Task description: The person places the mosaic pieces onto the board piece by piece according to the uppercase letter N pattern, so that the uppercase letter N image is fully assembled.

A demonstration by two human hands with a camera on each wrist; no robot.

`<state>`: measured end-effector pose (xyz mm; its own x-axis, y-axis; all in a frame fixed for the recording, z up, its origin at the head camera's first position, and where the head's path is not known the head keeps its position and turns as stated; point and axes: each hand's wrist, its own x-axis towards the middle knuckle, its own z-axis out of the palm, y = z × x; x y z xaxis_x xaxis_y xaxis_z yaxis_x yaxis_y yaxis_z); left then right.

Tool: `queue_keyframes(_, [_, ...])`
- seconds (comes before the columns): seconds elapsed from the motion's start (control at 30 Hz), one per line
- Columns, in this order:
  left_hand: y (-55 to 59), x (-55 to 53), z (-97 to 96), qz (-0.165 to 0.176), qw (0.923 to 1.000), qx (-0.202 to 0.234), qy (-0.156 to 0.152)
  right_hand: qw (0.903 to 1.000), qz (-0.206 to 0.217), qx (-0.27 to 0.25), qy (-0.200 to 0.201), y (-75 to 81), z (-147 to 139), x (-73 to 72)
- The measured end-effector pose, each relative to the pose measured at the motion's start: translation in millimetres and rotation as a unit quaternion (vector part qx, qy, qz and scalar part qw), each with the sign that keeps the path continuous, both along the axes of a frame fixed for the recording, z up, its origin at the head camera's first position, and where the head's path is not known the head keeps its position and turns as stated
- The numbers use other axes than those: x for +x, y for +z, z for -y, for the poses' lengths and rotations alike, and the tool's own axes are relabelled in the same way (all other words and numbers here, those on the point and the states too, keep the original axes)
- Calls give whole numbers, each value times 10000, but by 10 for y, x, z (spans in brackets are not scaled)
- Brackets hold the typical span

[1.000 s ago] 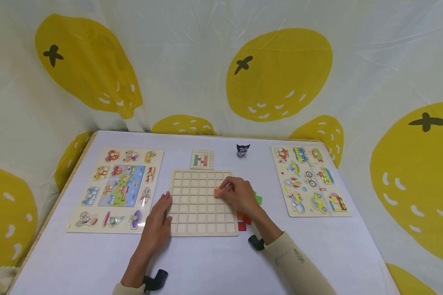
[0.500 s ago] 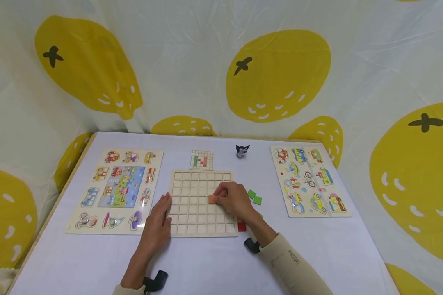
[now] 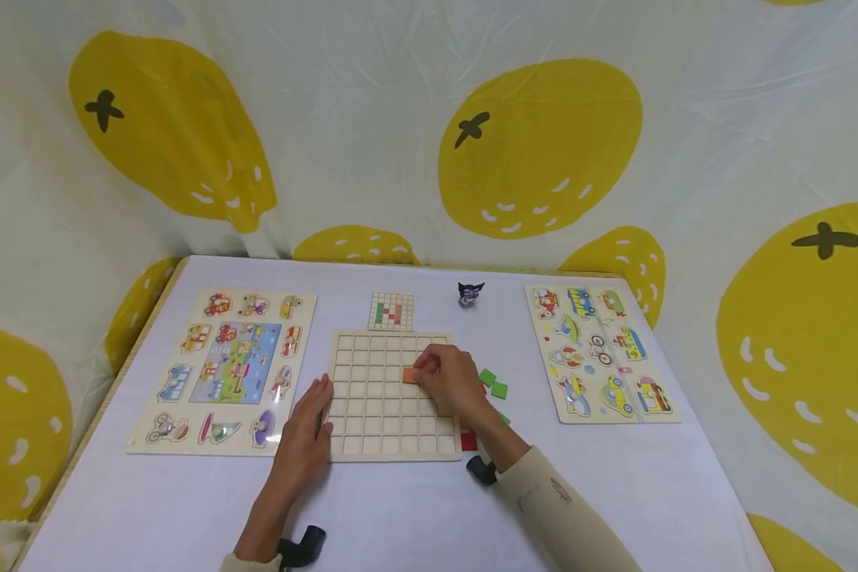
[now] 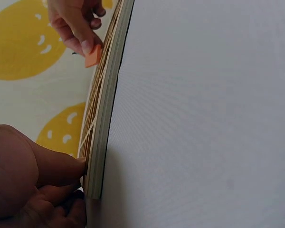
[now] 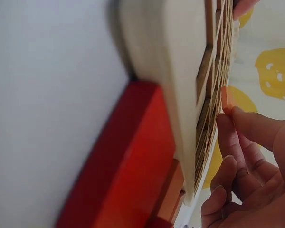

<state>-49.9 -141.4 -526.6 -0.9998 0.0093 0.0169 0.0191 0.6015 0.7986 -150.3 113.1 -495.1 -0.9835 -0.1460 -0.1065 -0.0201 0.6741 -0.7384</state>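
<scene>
Item, right hand (image 3: 449, 381): your fingers are clamped on one orange tile (image 3: 409, 375), thumb against forefinger. The orange tile is over the gridded board (image 3: 375, 454), a little off its centre toward 1 o'clock; whether it touches the wood, you cannot tell.

Item, left hand (image 3: 303, 433): at the board's 8 o'clock, your fingers lie extended along its side rim, touching it and gripping nothing, thumb apart from them.

Item, gridded board: pale wood, square cells, flat on the white-covered surface (image 3: 393, 516).

Item, pattern card (image 3: 392, 311): at the board's 12 o'clock, just beyond its rim, with green and red squares on a small grid.

Item, figurine (image 3: 469, 295): dark, upright, toward 1 o'clock.

Item, green tiles (image 3: 500, 390): loose at 3 o'clock, partly behind your right arm.

Item, red tile (image 3: 469, 441): at 4 o'clock, beside the rim.

Item, vehicle puzzles, two: one (image 3: 186, 438) at 9 o'clock, one (image 3: 589, 381) between 2 and 3 o'clock, well apart.
</scene>
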Motion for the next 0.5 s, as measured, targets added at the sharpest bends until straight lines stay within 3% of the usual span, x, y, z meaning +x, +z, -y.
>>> queue_keyframes(0.2, [1,-1,1,66,10000,-34,-22,9998,-6,107,-165,-14,33,-62])
queue_keyframes(0.5, [-8,-2,4,-55,10000,-26,-35,9986,-181,501,-37,-10,78,-91])
